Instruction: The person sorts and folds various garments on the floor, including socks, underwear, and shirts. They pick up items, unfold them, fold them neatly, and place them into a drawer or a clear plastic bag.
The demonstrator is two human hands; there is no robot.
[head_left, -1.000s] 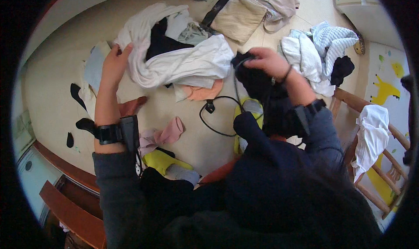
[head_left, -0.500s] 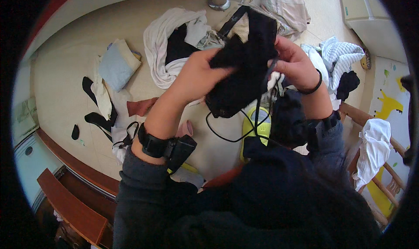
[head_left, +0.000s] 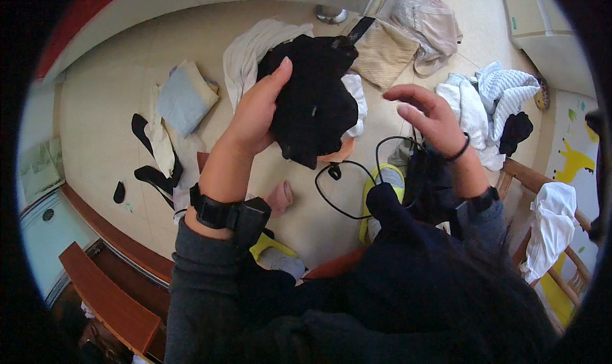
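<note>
My left hand (head_left: 258, 112) grips the near left edge of a folded black garment (head_left: 312, 96), its thumb lying on top and its other fingers hidden. A black strap (head_left: 361, 31) sticks out at the garment's far right corner. To the right, my right hand (head_left: 433, 118) hangs open with curved fingers, apart from the garment and holding nothing visible. Below it a thin black cord (head_left: 328, 199) loops toward a dark bundle (head_left: 426, 173) by my right forearm. White cloth (head_left: 239, 64) lies behind the garment, and a beige ribbed cloth (head_left: 382, 53) is at its far right.
A folded light-blue cloth (head_left: 185, 102) and black strips (head_left: 153, 178) lie on the floor at left. At right are white and pale-blue towels (head_left: 503, 96) and a wooden rail with white cloth (head_left: 549, 227). Yellow slippers (head_left: 390, 176) are on my feet; a pink sock (head_left: 279, 198) lies between.
The black garment has come down and left, flatter in my left hand. My right hand has let go of it and opened. The beige cloth at the far right now shows more fully.
</note>
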